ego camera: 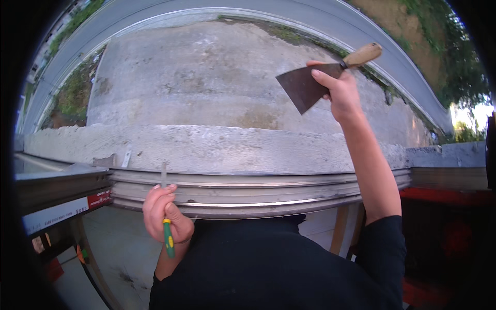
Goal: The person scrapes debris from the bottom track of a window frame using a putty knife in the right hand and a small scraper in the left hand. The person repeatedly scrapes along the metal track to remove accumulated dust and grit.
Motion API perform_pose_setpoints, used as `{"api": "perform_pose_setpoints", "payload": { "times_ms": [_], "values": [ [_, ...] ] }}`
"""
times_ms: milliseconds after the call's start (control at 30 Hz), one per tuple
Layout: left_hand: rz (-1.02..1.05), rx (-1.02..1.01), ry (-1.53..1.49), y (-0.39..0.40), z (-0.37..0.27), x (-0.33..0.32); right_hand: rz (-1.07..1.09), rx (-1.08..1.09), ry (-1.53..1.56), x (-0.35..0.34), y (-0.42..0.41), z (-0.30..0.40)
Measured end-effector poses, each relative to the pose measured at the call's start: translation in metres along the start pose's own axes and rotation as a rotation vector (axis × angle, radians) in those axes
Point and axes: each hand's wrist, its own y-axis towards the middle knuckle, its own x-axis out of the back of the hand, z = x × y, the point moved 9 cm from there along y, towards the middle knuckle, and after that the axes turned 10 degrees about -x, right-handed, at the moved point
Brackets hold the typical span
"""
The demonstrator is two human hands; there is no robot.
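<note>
In my right hand (343, 91) is a wide scraper, pinched by its dark steel blade (300, 87). Its wooden handle (363, 55) points up and away to the right, and the hand is raised out past the window sill. My left hand (166, 213) grips a screwdriver-like tool by its green and yellow handle (169, 240). The tool's slim, blurred metal shaft (164, 172) points away from me over the aluminium sliding-window track (263, 190). Whether the shaft tip touches anything, I cannot tell.
Beyond the track runs a rough concrete ledge (232, 149) with a small pale metal strip (126, 155) on it. At left stands a window sash frame (62, 190) bearing a printed label. A concrete yard (186, 77) and a road (186, 13) lie outside.
</note>
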Motion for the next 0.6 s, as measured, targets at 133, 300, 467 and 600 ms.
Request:
{"api": "perform_pose_setpoints", "payload": {
  "times_ms": [133,300,467,600],
  "values": [
    [0.007,0.009,-0.106,0.003,0.000,0.004,0.271,-0.044,0.124,-0.052,-0.059,0.007],
    [-0.161,0.044,-0.104,-0.003,0.010,0.037,0.560,-0.043,-0.028,-0.110,-0.128,0.022],
    [-0.250,0.084,-0.095,-0.008,0.023,0.058,0.652,0.606,-0.447,-0.155,-0.184,0.048],
    [-0.245,0.082,-0.147,-0.010,0.023,0.059,0.548,0.746,-0.408,-0.163,-0.193,0.040]
  ]
}}
